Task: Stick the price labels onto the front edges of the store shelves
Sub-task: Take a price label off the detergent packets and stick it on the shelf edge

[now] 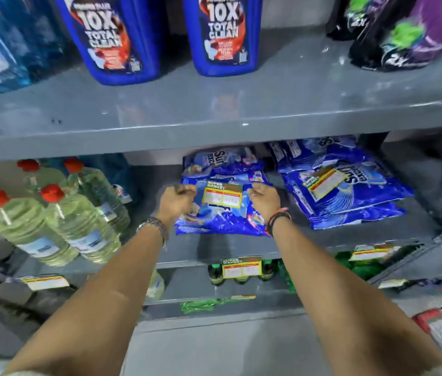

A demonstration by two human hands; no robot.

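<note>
While 2 hands (221, 198) hold 1 label (223, 195), 4 bottles (51, 221) stand left.

I saw my left hand (177, 198) and right hand (264, 198) at either end of a label (223, 196), held over the left stack of packets (222, 223) on the middle shelf (214, 248). A second stack (350, 196) lay to the right with another label (324, 183) on top. Bottles (54, 226) stood at the left of that shelf. On the shelf above (214, 112), two jugs (225, 33) stood at centre, pouches (404, 33) to their right. A label (242, 268) sat on the middle shelf's front edge, below my hands.
</note>
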